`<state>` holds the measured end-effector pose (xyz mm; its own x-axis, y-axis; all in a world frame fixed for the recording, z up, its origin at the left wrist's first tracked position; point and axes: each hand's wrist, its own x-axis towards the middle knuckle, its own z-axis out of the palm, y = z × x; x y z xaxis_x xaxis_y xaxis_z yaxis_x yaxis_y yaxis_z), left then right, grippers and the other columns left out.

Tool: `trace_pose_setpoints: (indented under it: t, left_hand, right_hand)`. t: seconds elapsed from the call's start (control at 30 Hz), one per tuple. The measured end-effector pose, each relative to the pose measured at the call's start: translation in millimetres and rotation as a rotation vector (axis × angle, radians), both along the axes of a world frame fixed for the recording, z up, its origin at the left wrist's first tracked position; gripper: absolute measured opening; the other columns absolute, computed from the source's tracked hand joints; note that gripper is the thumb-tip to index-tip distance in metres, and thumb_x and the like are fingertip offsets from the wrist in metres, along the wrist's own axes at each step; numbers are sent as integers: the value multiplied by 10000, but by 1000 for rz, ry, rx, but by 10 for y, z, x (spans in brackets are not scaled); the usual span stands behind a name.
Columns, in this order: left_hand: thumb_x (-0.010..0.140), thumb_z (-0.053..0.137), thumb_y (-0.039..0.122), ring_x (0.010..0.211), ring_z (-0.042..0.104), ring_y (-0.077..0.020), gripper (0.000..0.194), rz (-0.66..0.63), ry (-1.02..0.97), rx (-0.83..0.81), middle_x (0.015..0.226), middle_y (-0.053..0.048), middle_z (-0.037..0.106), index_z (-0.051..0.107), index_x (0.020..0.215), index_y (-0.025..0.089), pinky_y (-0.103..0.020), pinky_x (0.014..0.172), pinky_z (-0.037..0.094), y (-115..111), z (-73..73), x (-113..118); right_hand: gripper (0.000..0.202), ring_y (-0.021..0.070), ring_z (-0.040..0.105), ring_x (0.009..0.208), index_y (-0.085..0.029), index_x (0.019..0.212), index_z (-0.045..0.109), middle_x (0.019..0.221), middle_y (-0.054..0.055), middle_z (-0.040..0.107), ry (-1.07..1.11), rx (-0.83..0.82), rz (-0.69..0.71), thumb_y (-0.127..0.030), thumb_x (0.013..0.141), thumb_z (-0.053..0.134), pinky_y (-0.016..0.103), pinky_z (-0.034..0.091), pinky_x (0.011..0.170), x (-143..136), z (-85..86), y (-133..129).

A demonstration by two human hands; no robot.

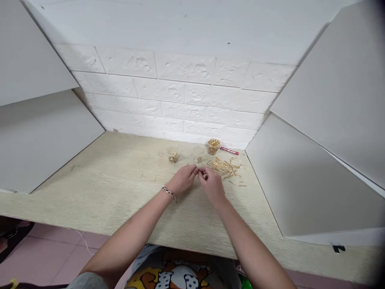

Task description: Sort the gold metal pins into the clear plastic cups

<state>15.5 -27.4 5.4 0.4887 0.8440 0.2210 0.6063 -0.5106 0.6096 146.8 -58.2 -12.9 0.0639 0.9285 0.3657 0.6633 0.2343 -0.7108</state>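
Note:
My left hand (184, 178) and my right hand (212, 185) meet at the fingertips over the middle of the table. Both are closed in a pinch, and whatever lies between the fingers is too small to make out. Just right of my right hand spreads a loose pile of thin gold-coloured metal pins (224, 166). Behind my hands stands a clear plastic cup (199, 151) with a few small bits in it. Another clear cup (173, 155), to the left, holds small gold pieces. A third cup (213, 147) at the back is full of gold pins.
A red marker-like stick (229, 151) lies by the full cup. White panels stand at the left (57, 136) and right (313, 188) of the wooden table (99, 192). A white brick-patterned wall (171, 92) closes the back. A small black clip (339, 249) sits near the front right edge.

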Motion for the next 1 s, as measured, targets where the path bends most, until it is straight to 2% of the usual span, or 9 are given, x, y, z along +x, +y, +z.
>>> trace_pose_setpoints:
  t: [0.2, 0.3, 0.63, 0.7, 0.87, 1.0]
  left_hand:
    - [906, 267, 304, 672, 479, -151, 286, -68, 83, 99, 715, -31, 532, 471, 753, 176, -272, 624, 354, 8, -20, -12]
    - [906, 265, 317, 674, 475, -149, 300, -73, 53, 101, 699, -24, 523, 465, 729, 179, -269, 633, 347, 24, -32, -15]
    - [867, 293, 431, 576, 382, -108, 391, 62, -253, -116, 574, 29, 420, 378, 590, 170, -237, 553, 284, 33, -59, 38]
    - [850, 307, 464, 566, 361, -104, 400, 95, -327, -170, 563, 34, 394, 377, 589, 169, -234, 541, 280, 26, -56, 56]
    - [809, 343, 527, 522, 338, -93, 438, 189, -482, -291, 526, 40, 342, 341, 548, 175, -232, 513, 289, 17, -72, 104]
    - [779, 367, 566, 453, 341, -82, 465, 240, -604, -453, 473, 44, 341, 343, 519, 181, -233, 474, 308, -6, -75, 150]
  right_hand:
    - [166, 131, 495, 549, -188, 769, 602, 704, 22, 622, -16, 15, 9, -238, 777, 444, 250, 374, 576, -5, 3, 1]
    - [169, 124, 481, 521, -184, 745, 593, 645, 10, 600, 41, 6, 25, -250, 780, 442, 240, 361, 551, -14, 24, -4]
    - [154, 109, 476, 535, -184, 783, 579, 681, -2, 596, 174, -4, 76, -281, 792, 459, 229, 351, 548, -12, 88, -18]
    - [165, 103, 442, 521, -190, 722, 539, 624, -23, 546, 158, 4, 74, -299, 807, 449, 226, 325, 535, -5, 90, -19]
    - [335, 104, 342, 480, -200, 569, 351, 482, -56, 350, 193, -38, 28, -386, 847, 380, 231, 253, 489, -8, 77, -8]
    - [381, 108, 328, 479, -203, 561, 341, 470, -57, 316, 312, -102, 12, -455, 848, 345, 234, 255, 484, -34, 53, 19]
